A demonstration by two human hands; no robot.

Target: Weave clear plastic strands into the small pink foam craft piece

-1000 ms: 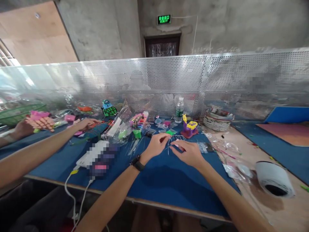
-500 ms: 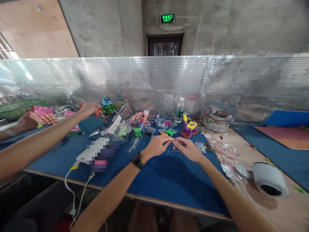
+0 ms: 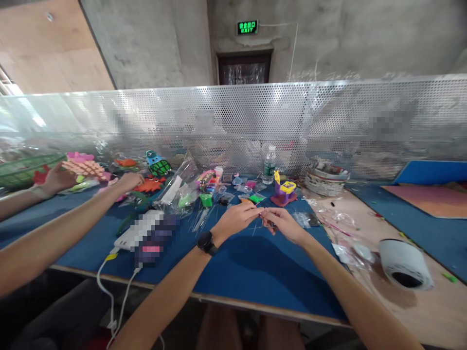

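My left hand point(image 3: 236, 218), with a dark watch point(image 3: 206, 242) on its wrist, meets my right hand point(image 3: 283, 223) above the blue mat point(image 3: 248, 277). The fingertips of both are pinched together at one spot. Whatever lies between them is too small to make out. Just beyond my right hand stands a purple and yellow clay animal figure point(image 3: 283, 189) on a reddish base. Small packets of clay, one bright green point(image 3: 256, 199), lie behind my fingers. A bag with dark contents point(image 3: 310, 219) rests beside my right hand.
Another person's arms point(image 3: 73, 226) reach in from the left among clay figures, including a green and blue turtle point(image 3: 157, 164). A water bottle point(image 3: 270, 165) stands by the perforated metal screen point(image 3: 233, 112). A white power bank point(image 3: 140, 228) trails cables. At right are a paper-wrapped basket point(image 3: 326, 180) and a white cylinder point(image 3: 404, 265).
My hands stay together, with slight shifts of the fingers. The view has turned a little. At left, the other person's hand has moved lower, beside an orange clay piece.
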